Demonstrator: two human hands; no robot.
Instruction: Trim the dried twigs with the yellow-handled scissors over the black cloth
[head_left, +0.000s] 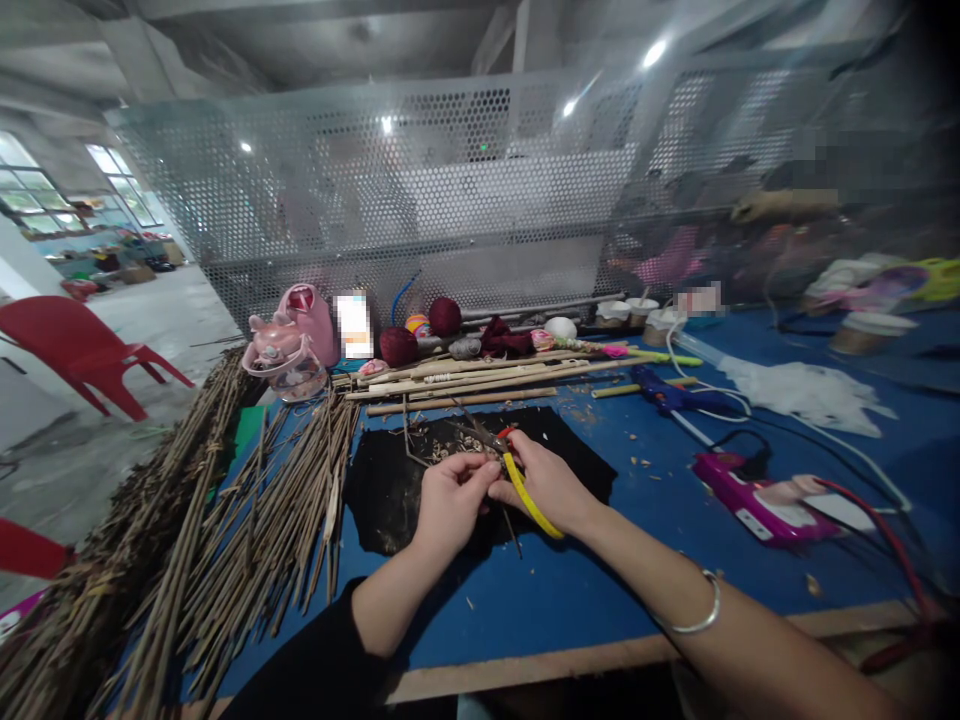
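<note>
My right hand (551, 482) is wrapped around pruning shears, with one yellow handle (531, 500) along the palm and a bit of red by the index finger. Their dark blades (480, 434) point away to the upper left. My left hand (454, 500) is closed in a pinch right beside the right fingers. A thin dark twig (513, 535) sticks out below the joined fingertips; the pinched part is mostly hidden. Beneath both hands lies a black cloth (382, 500) strewn with small cut pieces (466, 443).
Long dry stems (277, 510) fan out at the left. Bamboo sticks (465, 380), dark red yarn balls (445, 316) and a pink container (307, 325) line the back. At right are a blue glue gun (675, 395), a magenta power strip (757, 500), cables and a plastic bag (802, 390).
</note>
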